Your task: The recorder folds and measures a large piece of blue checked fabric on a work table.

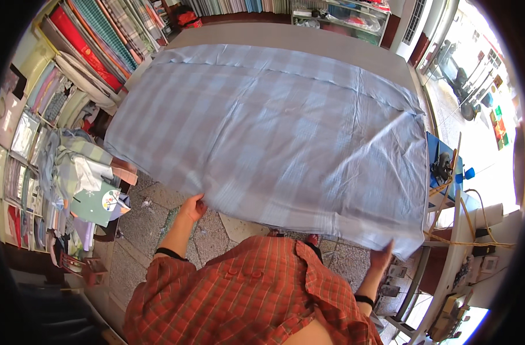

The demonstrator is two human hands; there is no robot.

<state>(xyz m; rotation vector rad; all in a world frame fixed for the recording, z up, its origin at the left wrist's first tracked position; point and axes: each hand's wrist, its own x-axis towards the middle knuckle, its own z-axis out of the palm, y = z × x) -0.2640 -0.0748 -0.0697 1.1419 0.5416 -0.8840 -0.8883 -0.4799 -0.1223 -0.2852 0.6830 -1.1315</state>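
Observation:
A large blue-and-grey checked cloth (262, 133) lies spread across a wide table (279, 34), its near edge hanging toward my body. Creases run over its right half, and a fold line crosses near the far side. At the near edge, left of centre, my left hand (194, 208) pinches the cloth between thumb and fingers. My right hand (382, 258) is at the near right corner, where the fabric hangs down over part of it. The fingers there look closed on the edge, partly hidden by the cloth.
Fabric rolls (94, 47) and shelves of folded cloth (51, 95) line the left side. A heap of garments (81, 164) sits at the left. To the right stand a sewing-machine table (443, 246) with cords and an open doorway (469, 77). Stone tiles (150, 215) cover the floor.

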